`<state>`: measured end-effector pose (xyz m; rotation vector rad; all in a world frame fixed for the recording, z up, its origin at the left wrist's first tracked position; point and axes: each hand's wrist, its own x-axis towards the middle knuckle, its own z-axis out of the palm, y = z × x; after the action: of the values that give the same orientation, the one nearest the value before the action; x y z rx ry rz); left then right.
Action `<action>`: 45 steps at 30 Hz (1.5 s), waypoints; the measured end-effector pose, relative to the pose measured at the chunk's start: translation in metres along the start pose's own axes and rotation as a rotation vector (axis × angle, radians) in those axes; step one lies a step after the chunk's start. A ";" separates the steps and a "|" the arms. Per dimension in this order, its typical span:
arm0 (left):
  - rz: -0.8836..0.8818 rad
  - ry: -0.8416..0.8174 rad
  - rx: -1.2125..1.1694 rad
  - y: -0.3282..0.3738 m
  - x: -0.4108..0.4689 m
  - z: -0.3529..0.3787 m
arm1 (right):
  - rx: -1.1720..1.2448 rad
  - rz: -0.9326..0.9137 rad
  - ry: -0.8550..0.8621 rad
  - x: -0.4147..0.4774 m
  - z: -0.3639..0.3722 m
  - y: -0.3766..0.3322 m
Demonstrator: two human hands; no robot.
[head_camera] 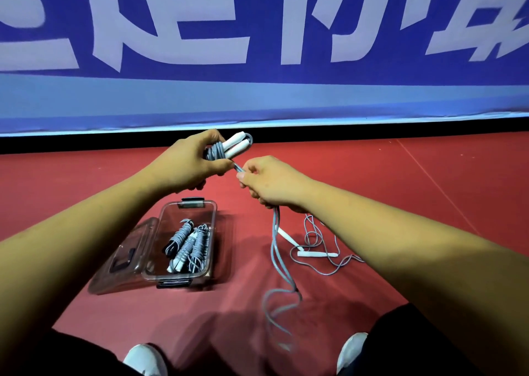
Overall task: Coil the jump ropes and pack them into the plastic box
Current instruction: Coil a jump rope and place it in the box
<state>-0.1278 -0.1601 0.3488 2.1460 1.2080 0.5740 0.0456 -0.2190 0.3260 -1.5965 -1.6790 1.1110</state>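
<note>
Grey jump rope with white handles [229,146] half-coiled above the red floor [400,203].
Left hand [189,163] grips the coil; right hand [272,183] pinches the trailing cord; clear plastic box [169,272] holds wound ropes [187,246].

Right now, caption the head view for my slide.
Left hand grips a part-coiled jump rope, right hand holds its cord; plastic box holds coiled ropes.

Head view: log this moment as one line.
left hand: grips white handles and coil | right hand: pinches grey cord, tail trailing down | plastic box: open, coiled ropes inside | second rope: loose on floor

head-worn view, forward and down
</note>
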 end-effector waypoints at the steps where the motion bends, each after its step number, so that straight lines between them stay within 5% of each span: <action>1: 0.005 0.019 0.042 0.000 0.001 0.001 | -0.001 0.004 0.007 0.000 -0.001 0.000; 7: -0.001 0.100 0.186 -0.010 0.006 0.002 | 0.159 0.083 -0.010 0.002 0.003 0.003; 11: 0.040 0.158 0.446 -0.025 0.013 0.003 | -0.069 0.013 -0.017 0.003 0.005 -0.003; 16: 0.026 -0.101 0.617 -0.025 0.013 0.005 | -0.552 -0.214 0.070 0.010 -0.012 -0.011; 22: 0.110 -0.257 0.648 0.003 0.001 0.021 | -0.393 -0.316 0.181 0.017 -0.041 -0.011; 29: 0.170 -0.289 0.093 0.013 -0.006 0.015 | 0.016 -0.233 0.066 0.017 -0.060 0.011; 36: 0.148 -0.090 -0.303 0.011 -0.004 0.009 | 0.447 0.017 -0.216 0.021 -0.030 0.037; 40: 0.101 0.031 -0.137 -0.005 0.004 0.001 | 0.259 0.046 -0.170 0.012 -0.016 0.024; 45: 0.073 0.146 0.160 -0.019 0.012 0.002 | -0.283 -0.076 0.038 0.009 0.003 0.001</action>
<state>-0.1323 -0.1430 0.3356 2.3244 1.2967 0.6970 0.0422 -0.2110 0.3219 -1.6941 -1.9217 0.8291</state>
